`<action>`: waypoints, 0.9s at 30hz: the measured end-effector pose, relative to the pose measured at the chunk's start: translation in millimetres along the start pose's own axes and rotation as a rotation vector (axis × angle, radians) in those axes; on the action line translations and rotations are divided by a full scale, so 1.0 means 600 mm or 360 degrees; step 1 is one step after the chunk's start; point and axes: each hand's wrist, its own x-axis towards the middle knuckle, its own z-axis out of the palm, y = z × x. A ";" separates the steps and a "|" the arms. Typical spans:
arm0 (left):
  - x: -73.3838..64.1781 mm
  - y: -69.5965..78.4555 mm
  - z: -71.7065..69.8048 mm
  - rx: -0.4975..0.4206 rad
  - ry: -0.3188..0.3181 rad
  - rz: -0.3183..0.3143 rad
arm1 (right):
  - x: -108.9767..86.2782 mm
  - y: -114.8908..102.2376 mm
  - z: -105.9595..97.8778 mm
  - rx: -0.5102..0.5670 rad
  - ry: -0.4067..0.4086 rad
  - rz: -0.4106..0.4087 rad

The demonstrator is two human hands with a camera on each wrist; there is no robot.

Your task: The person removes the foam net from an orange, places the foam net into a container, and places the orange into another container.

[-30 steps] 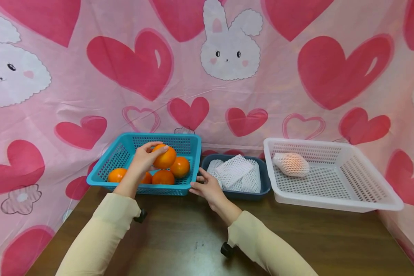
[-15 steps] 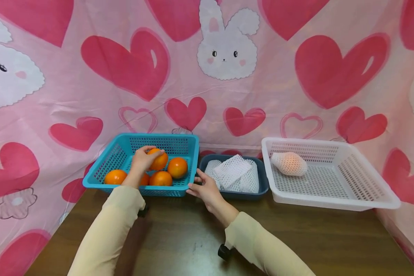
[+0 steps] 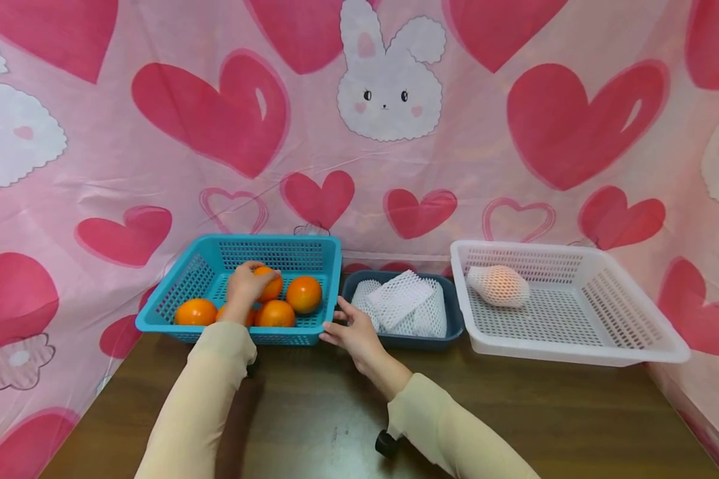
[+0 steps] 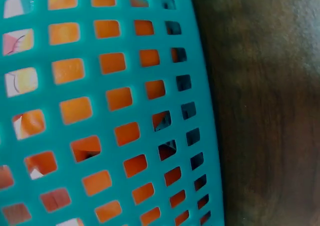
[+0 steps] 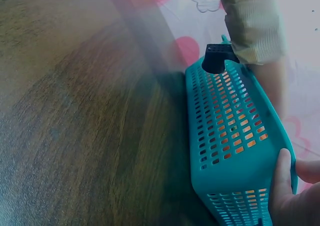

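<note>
My left hand (image 3: 245, 287) reaches down into the teal plastic basket (image 3: 329, 266), its fingers around an orange (image 3: 269, 287). Several other oranges (image 3: 304, 295) lie near that basket's front wall, partly covered by the hand and forearm. In the left wrist view the basket's slotted wall (image 4: 125, 78) fills the left side, with orange skin showing through the holes and the hand hidden. At the basket's front right corner, my right hand (image 3: 357, 336) grips the rim. The right wrist view shows its thumb (image 5: 283, 173) against the outer wall and a finger over the rim.
A dark blue-grey tray (image 3: 455, 313) with white foam net sleeves (image 3: 404, 303) stands right of the teal basket. Farther right is a white basket (image 3: 575, 352) holding one fruit in a foam net (image 3: 499, 286). A pink patterned cloth (image 3: 389, 166) hangs behind the wooden table (image 3: 311, 412).
My left hand has lowered the orange from near the basket's rim down among the others. The right hand has stayed at the corner; the head view has shifted slightly.
</note>
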 end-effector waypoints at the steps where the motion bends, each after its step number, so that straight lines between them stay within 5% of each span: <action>1: 0.000 0.000 0.002 0.0040 0.0001 0.0010 | -0.001 0.000 0.000 0.0002 0.0002 0.0001; 17: 0.012 0.000 0.023 0.0466 -0.0157 0.0133 | -0.001 0.001 0.001 0.0014 -0.0005 -0.0001; 27: 0.013 -0.002 0.029 0.0560 -0.0174 0.0160 | -0.002 0.003 0.001 0.0021 0.0005 -0.0028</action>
